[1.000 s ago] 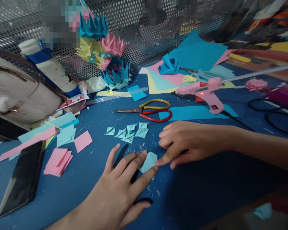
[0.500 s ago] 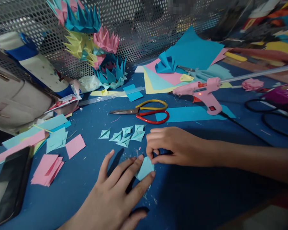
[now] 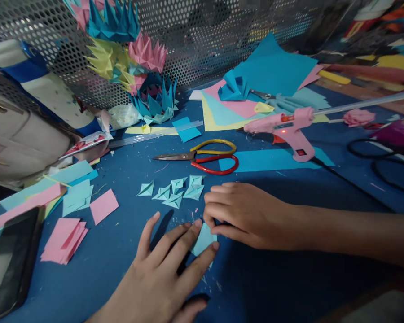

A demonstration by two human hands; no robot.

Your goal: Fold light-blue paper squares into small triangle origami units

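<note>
the left hand (image 3: 161,273) lies nearest, palm down, its grip open with the fingers spread, fingertips on the pale blue paper (image 3: 204,240), which is flat on the blue desk (image 3: 121,278). the right hand (image 3: 247,217) has its grip closed, fingers curled and tips at the upper right edge of that paper; whether they pinch it, i cannot tell. off to the left are a dark phone (image 3: 15,260), a stack of pink squares (image 3: 63,241) and one loose pink square (image 3: 104,206), with pale blue squares (image 3: 76,197) just behind. beyond the hands sit small folded teal pieces (image 3: 174,190), then scissors (image 3: 202,157) with one yellow and one red handle, touching a bright blue strip (image 3: 265,160). the pink glue gun (image 3: 286,128) lies partly over that strip, its small light glowing. farther back are a large blue sheet (image 3: 279,67), spiky paper flowers (image 3: 151,98) and a perforated metal panel (image 3: 202,45).
</note>
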